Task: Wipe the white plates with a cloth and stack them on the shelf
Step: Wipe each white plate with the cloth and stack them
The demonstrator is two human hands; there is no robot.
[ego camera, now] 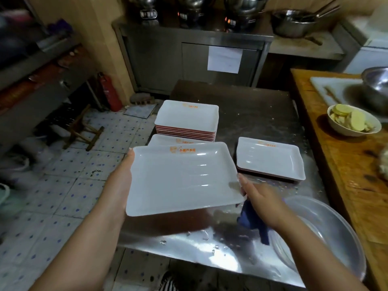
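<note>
A white rectangular plate (180, 177) with an orange logo is held above the steel table (256, 114). My left hand (121, 177) grips its left edge. My right hand (258, 198) holds a dark blue cloth (252, 221) against the plate's right corner. A tall stack of white plates (186, 118) stands behind it, with another plate (161, 141) partly hidden under the held one. To the right lies a low pile of two plates (270, 160).
A large steel basin (327, 234) sits at the table's near right. A wooden counter (346, 164) on the right carries a bowl of sliced food (352, 122) and a metal bowl (375, 85). Tiled floor with a wooden stool (84, 131) lies left.
</note>
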